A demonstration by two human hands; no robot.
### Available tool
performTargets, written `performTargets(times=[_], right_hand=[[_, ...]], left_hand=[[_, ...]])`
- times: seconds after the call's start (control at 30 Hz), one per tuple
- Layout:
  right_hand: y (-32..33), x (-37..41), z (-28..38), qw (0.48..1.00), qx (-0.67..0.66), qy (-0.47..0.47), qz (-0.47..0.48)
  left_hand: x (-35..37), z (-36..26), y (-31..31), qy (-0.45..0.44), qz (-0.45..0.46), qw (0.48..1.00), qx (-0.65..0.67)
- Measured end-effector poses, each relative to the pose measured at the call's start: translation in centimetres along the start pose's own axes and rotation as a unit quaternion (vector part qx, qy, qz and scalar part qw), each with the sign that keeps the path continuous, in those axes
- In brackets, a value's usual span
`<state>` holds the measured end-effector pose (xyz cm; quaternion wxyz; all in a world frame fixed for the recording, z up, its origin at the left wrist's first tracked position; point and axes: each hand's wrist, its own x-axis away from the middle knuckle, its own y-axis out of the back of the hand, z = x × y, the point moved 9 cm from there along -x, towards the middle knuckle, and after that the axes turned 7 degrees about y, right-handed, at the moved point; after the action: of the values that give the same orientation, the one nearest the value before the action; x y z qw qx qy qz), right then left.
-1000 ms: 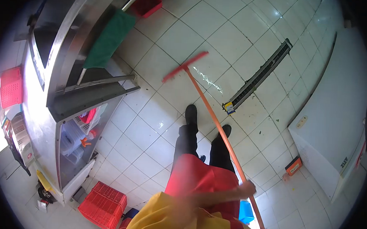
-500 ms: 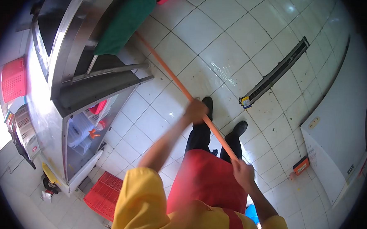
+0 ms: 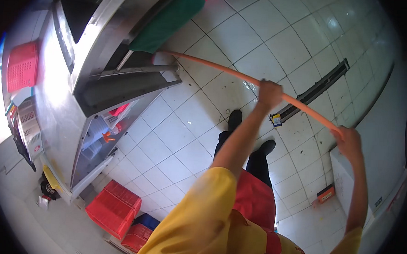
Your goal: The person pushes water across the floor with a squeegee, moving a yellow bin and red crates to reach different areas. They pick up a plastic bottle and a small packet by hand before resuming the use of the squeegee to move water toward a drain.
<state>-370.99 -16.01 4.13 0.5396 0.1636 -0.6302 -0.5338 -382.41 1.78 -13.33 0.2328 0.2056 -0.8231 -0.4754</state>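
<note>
A long orange pole (image 3: pixel 238 74) slants across the view over the tiled floor. My left hand (image 3: pixel 270 94) is closed around it near its middle. My right hand (image 3: pixel 349 141) grips its near end, out to the right above the white appliance's edge. The pole's far end reaches beneath the steel counter (image 3: pixel 122 88) at the left, by a green cloth (image 3: pixel 170 19); what is attached there cannot be made out.
A dark floor drain grate (image 3: pixel 313 91) with a yellow-and-blue item (image 3: pixel 276 120) lies ahead. A white appliance (image 3: pixel 382 132) stands at the right, with an orange box (image 3: pixel 326 193) beside it. Red crates (image 3: pixel 114 209) sit at lower left. Plastic containers (image 3: pixel 95 133) fill the counter's lower shelf.
Both hands have swung the pole to the right and farther from my body. Its angle is now flatter, and my view has shifted slightly.
</note>
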Motion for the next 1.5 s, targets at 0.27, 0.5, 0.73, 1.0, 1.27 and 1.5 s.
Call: performTargets(times=[0.27,0.5,0.73,1.0,1.27,1.5], right_hand=[[9.4,4.2,-7.1,0.995,0.074,-0.064,0.012],[8.8,13.5,-10.8,0.982,0.158,-0.105,0.019],[2.3,40.0,-9.3,0.954,0.188,-0.202,0.114],[-8.4,47.9,2.7,0.959,0.001,-0.279,0.052],[-19.6,25.6,14.6,0.918,-0.352,-0.182,0.029],[-29.5,41.6,10.6,0.921,-0.326,-0.21,0.047]], left_hand=[[-4.0,-12.0,3.6,-0.019,-0.04,0.994,0.096],[-1.2,-20.1,2.1,-0.104,-0.075,0.982,0.142],[20.2,-30.6,-1.7,-0.21,0.184,0.943,0.179],[32.9,-25.8,-4.9,-0.28,0.393,0.861,0.161],[17.9,1.5,-6.4,-0.237,0.319,0.905,-0.154],[32.4,-8.2,-13.9,-0.224,0.376,0.871,-0.223]])
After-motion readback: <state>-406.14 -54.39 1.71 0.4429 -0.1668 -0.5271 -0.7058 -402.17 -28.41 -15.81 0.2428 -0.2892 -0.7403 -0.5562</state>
